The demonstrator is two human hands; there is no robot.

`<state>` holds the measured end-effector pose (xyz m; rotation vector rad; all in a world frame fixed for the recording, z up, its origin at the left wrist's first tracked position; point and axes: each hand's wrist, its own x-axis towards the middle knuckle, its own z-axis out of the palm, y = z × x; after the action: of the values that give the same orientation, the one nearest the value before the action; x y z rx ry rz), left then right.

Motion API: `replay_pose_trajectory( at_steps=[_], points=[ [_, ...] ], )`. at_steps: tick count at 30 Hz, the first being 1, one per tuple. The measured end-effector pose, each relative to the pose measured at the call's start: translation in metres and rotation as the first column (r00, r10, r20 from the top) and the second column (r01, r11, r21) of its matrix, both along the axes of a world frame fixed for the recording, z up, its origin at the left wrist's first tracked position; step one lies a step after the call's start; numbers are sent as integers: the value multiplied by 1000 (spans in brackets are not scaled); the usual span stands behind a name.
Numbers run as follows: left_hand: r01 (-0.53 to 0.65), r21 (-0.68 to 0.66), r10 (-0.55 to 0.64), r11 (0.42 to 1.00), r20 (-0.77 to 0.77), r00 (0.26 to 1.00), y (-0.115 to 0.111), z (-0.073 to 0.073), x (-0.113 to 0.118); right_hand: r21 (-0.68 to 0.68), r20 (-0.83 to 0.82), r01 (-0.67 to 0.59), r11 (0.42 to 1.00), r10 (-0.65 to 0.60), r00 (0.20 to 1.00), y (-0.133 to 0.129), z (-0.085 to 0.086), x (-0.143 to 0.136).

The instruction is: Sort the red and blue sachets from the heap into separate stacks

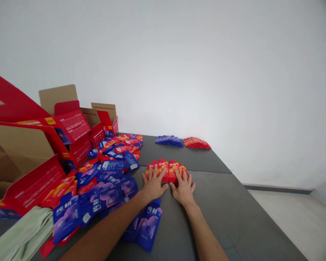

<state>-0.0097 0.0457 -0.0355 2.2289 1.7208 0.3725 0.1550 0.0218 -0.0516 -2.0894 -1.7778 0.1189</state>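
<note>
Both of my hands lie on a row of overlapping red pouches (pixel 167 174) on the dark table. My left hand (pixel 153 185) rests on the row's left part, its fingers spread and pointing away from me. Over the right part is my right hand (pixel 183 188), with its fingers apart too. The fingers cover some of the pouches' fronts. Close to my left forearm, blue pouches (pixel 149 225) lie on the table, partly hidden by the arm. A large mixed heap of blue and red pouches (pixel 108 194) spreads to the left of my hands.
Open red cartons (pixel 73 127) stand along the left side. A pale green cloth (pixel 27 233) lies at the lower left. Toward the wall sit a blue pouch stack (pixel 169 141) and a red one (pixel 197 143). The dark table (pixel 225 214) has its edge at the right.
</note>
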Motion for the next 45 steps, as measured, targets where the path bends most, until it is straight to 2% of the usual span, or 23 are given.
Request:
replay_pose_trajectory(
  at_steps=[5, 13, 19, 24, 34, 41, 45],
  points=[
    [12, 48, -11, 999, -3, 1000, 4, -7, 2, 11, 26, -3, 1000, 3, 1000, 2, -1, -2],
    [7, 16, -7, 1000, -2, 1000, 13, -9, 6, 20, 57, -12, 1000, 11, 998, 8, -3, -1],
    [-19, -9, 19, 1000, 3, 1000, 18, -9, 11, -8, 100, -42, 999, 43, 994, 17, -2, 9],
    [-9, -1, 9, 1000, 29, 1000, 32, -13, 20, -16, 125, -50, 999, 51, 991, 28, -2, 21],
    [13, -18, -12, 1000, 31, 999, 73, -12, 55, -21, 148, -14, 1000, 17, 989, 64, 0, 51],
    [17, 16, -18, 1000, 60, 998, 104, -18, 84, -23, 127, -1, 1000, 3, 992, 95, -1, 79],
    [7, -8, -6, 1000, 61, 998, 117, -14, 101, -23, 143, 1, 1000, 2, 990, 110, -1, 95]
  ],
)
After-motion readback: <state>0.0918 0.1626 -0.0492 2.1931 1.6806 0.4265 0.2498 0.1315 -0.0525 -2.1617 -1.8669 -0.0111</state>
